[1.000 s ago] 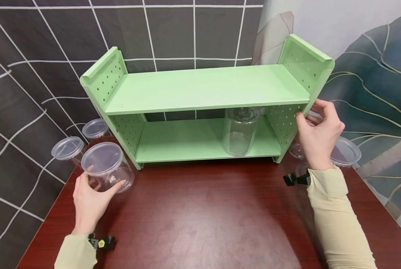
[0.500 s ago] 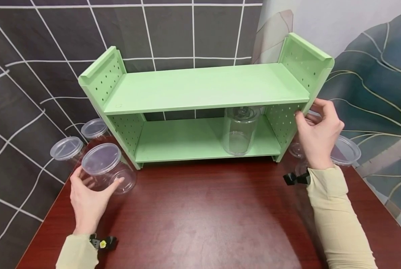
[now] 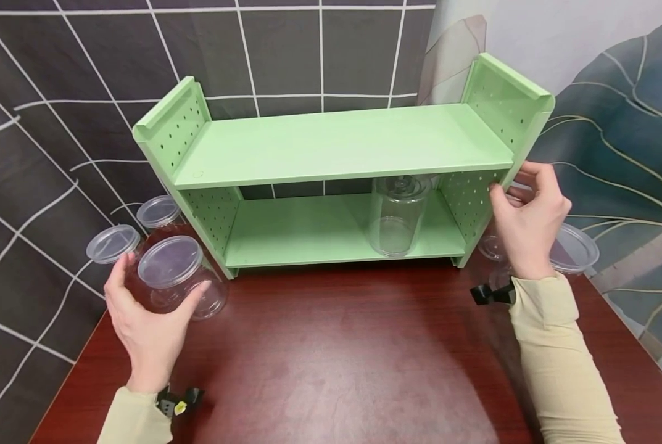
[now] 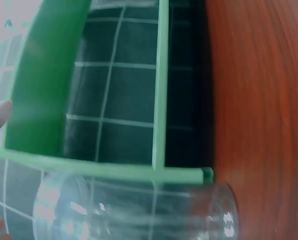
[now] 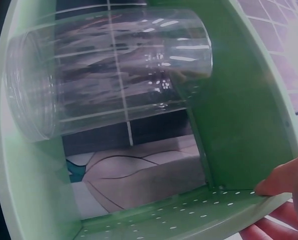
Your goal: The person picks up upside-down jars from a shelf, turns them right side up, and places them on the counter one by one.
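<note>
A clear plastic jar with a translucent lid [image 3: 171,262] stands upright on the table by the shelf's left side. My left hand [image 3: 150,336] is spread in front of it, thumb to its right and fingers to its left. In the left wrist view the fingertips show at the left edge, apart from the jar [image 4: 133,210]. My right hand [image 3: 530,216] grips the front edge of the right side panel of the green two-tier shelf [image 3: 342,145], thumb inside and fingers outside. In the right wrist view the thumb [image 5: 281,177] lies against that panel.
On the lower tier, near the right end, stands a tall clear jar [image 3: 398,222]. Two more lidded jars, one nearer [image 3: 113,243] and one farther [image 3: 160,211], stand left of the shelf. Behind my right hand are other clear containers, including a lidded one [image 3: 575,248]. The table [image 3: 342,357] is reddish brown.
My left hand has loosened from the jar and drawn back slightly, its fingers spreading wider. The jar stays by the shelf's left side. My right hand keeps its grip on the panel.
</note>
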The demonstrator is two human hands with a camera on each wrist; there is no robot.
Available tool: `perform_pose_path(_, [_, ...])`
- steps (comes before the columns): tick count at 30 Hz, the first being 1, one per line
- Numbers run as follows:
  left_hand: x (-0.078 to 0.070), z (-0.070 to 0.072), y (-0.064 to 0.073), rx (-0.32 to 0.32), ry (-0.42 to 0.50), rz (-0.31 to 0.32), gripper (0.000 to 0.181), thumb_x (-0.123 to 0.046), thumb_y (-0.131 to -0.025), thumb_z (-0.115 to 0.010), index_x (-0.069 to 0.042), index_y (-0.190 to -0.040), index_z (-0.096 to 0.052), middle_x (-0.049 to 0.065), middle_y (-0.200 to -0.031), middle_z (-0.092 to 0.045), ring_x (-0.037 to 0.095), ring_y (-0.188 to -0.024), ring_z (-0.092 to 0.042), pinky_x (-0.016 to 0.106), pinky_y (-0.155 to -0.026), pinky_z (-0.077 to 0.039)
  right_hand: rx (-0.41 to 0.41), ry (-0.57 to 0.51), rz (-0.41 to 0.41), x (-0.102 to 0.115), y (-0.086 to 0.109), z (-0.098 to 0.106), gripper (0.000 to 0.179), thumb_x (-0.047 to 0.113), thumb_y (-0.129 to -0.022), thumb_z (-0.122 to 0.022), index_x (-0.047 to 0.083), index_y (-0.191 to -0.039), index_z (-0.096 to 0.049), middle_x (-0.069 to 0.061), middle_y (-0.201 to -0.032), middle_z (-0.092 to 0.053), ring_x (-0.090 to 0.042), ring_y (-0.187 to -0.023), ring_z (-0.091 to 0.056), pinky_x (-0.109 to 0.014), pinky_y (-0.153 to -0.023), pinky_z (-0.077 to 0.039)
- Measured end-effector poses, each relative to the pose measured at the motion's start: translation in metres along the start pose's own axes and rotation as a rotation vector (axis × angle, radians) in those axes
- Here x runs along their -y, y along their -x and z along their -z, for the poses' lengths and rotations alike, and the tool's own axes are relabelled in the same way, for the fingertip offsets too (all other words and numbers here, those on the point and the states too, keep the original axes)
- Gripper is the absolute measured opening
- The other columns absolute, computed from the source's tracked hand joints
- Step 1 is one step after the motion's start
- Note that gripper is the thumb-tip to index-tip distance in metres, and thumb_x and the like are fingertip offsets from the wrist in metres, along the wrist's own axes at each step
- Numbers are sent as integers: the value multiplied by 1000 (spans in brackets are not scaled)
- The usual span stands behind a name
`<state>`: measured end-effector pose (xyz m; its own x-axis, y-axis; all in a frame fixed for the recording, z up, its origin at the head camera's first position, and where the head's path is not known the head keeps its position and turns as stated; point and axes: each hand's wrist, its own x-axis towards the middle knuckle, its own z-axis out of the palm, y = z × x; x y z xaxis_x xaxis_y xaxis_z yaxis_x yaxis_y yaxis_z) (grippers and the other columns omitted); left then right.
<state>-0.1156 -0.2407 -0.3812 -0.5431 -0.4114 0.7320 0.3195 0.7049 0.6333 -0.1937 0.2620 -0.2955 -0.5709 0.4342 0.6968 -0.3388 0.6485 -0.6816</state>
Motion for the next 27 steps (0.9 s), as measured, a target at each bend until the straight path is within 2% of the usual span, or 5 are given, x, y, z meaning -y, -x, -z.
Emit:
perform_pose_path(5, [-18,-8,5,45,66,-68,106,-52,-62,-94,-7,-147,-48,9,-144,-53,35,-128,-46,37,-109,-35,11,19,-11,-19,-5,-3,28,3,-88,-70,4,-116,-69,-11,-106,-74,6,-86,-68,-13,-75,-55])
perform_pose_path(10, [-29,-22,16,96,108,-103,112,-71,-65,-84,-4,-147,-47,13,-145,-53,32,-130,-47,41,-112,-35,20,26,-11,-28,-7,-2,28,9,-89,-72,8,-117,-69,-6,-106,-74,6,-86,-68,-13,-74,-55])
perform_pose_path(18, [-45,-46,34,261,182,-141,105,-65,-70,-84,-10,-150,-47,5,-147,-52,27,-134,-46,38,-113,-34,32,19,-13,-27,-7,-1,28,14,-90,-73,10,-118,-69,-5,-107,-74,4,-88,-68,-13,-74,-56])
perform_pose_path(23, [-54,-59,42,383,198,-154,106,-54,-68,-91,-12,-153,-44,5,-151,-48,24,-137,-43,41,-113,-34,38,16,-10,-25,-6,0,28,14,-90,-72,12,-118,-69,-5,-107,-74,3,-89,-68,-14,-75,-56])
perform_pose_path(27, [-64,-70,45,448,212,-159,108,-53,-67,-92,-14,-155,-42,4,-154,-45,22,-141,-39,44,-117,-31,45,16,-7,-25,-6,0,28,14,-90,-71,13,-119,-69,-5,-108,-74,3,-90,-68,-14,-75,-56])
